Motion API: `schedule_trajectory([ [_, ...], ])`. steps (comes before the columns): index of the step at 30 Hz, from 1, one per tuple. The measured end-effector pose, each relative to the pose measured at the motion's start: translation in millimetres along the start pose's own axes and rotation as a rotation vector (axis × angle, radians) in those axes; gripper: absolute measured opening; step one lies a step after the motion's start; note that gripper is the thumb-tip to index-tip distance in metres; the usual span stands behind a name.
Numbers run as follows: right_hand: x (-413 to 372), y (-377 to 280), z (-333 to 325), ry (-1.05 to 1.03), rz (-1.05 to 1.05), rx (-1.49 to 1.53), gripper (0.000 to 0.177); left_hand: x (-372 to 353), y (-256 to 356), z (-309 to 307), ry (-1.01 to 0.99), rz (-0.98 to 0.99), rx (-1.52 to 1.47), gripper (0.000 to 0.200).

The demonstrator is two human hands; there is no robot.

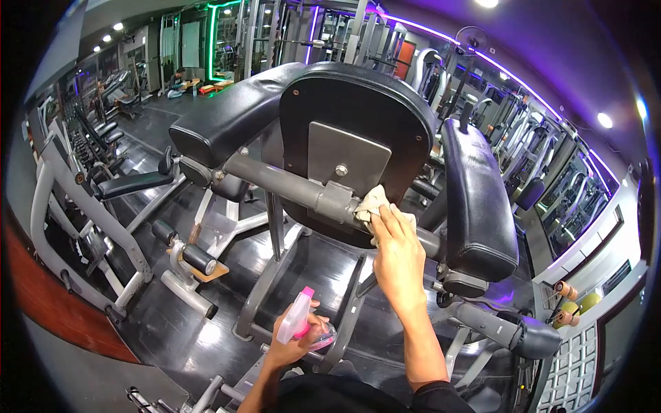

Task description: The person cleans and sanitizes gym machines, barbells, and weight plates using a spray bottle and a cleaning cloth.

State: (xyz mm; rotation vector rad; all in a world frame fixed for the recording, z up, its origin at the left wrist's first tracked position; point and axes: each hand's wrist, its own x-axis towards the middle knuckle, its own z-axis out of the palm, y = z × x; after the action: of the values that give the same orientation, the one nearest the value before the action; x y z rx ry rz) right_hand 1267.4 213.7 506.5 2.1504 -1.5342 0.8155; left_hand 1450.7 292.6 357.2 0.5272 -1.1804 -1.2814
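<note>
Fingers (387, 221) of my right hand (398, 258) clamp a cloth (370, 204) beneath their tips against the grey bar (275, 180); my left hand (292, 347) grips a spray bottle (297, 322).

Dim gym, purple-green neon, strong fisheye vignette.

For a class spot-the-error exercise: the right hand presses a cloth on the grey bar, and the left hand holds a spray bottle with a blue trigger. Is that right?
Not quite. The head view shows that the trigger is pink, not blue. The rest stands: the right hand presses the cloth on the grey bar, and the left hand holds the spray bottle.
</note>
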Motion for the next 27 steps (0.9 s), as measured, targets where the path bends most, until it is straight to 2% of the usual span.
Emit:
schedule_trajectory([
  [2, -5.8, -5.9, -7.4, -0.023, 0.004, -0.015, 0.044, -0.4, -2.6, -3.1, -0.007, -0.012, 0.007, 0.023],
  [4, -14.2, -11.2, -16.8, -0.043, 0.008, -0.029, 0.041, 6.3, -5.2, -8.2, -0.147, 0.169, 0.241, 0.025],
  [6, -24.0, -13.7, -29.1, -0.201, 0.036, 0.116, 0.040, 6.4, 7.3, 5.7, -0.072, 0.130, 0.172, 0.027],
  [8, -32.9, -11.8, -27.3, -0.302, 0.075, 0.447, 0.044, 7.8, 12.8, 16.0, 0.004, 0.090, 0.105, 0.029],
  [10, -43.3, -12.8, -18.3, -0.299, 0.052, 0.631, 0.047, 9.9, 9.4, 20.4, 0.014, 0.135, 0.143, 0.038],
  [11, -49.4, -11.6, -12.3, -0.298, 0.031, 0.654, 0.049, 13.0, 1.7, 14.8, -0.048, 0.196, 0.240, 0.056],
  [12, -51.7, -13.5, -12.4, -0.278, 0.028, 0.667, 0.050, 14.8, 2.0, 20.9, -0.050, 0.199, 0.242, 0.056],
  [14, -56.7, -17.1, -14.6, -0.266, 0.124, 0.819, 0.050, 20.1, 6.7, 36.0, 0.041, 0.300, 0.314, 0.075],
  [15, -57.8, -16.7, -16.6, -0.243, 0.106, 0.855, 0.051, 19.8, 14.3, 36.5, -0.043, 0.258, 0.401, 0.087],
  [16, -58.8, -16.1, -18.8, -0.221, 0.088, 0.889, 0.051, 17.9, 14.8, 39.7, -0.045, 0.263, 0.404, 0.087],
  [17, -59.6, -19.2, -20.2, -0.152, 0.073, 0.923, 0.049, 13.4, 13.1, 43.3, -0.084, 0.061, 0.282, 0.088],
  [18, -60.9, -21.1, -24.8, -0.222, 0.136, 1.012, 0.046, 9.2, 10.6, 46.8, -0.120, -0.141, 0.157, 0.089],
  [19, -65.4, -18.3, -19.8, -0.195, 0.101, 1.023, 0.047, 9.3, 2.2, 49.7, -0.063, 0.023, 0.194, 0.082],
  [20, -70.1, -14.2, -13.2, -0.169, 0.068, 1.036, 0.047, 10.9, 0.0, 48.3, -0.060, 0.024, 0.199, 0.082],
  [22, -74.5, 0.0, -12.2, -0.211, 0.012, 1.015, 0.048, 10.3, -0.1, 43.6, -0.199, 0.278, 0.669, 0.070],
  [23, -77.0, 7.3, -13.8, -0.252, -0.042, 0.986, 0.048, 5.4, -1.6, 46.8, -0.196, 0.274, 0.675, 0.070],
  [25, -84.6, 16.8, -17.8, -0.285, -0.030, 1.038, 0.049, -7.3, -5.7, 56.3, -0.104, -0.075, 0.166, 0.059],
  [27, -94.0, 26.5, -22.0, -0.318, -0.019, 1.085, 0.050, -8.2, -6.3, 68.7, -0.114, -0.067, 0.104, 0.057],
])
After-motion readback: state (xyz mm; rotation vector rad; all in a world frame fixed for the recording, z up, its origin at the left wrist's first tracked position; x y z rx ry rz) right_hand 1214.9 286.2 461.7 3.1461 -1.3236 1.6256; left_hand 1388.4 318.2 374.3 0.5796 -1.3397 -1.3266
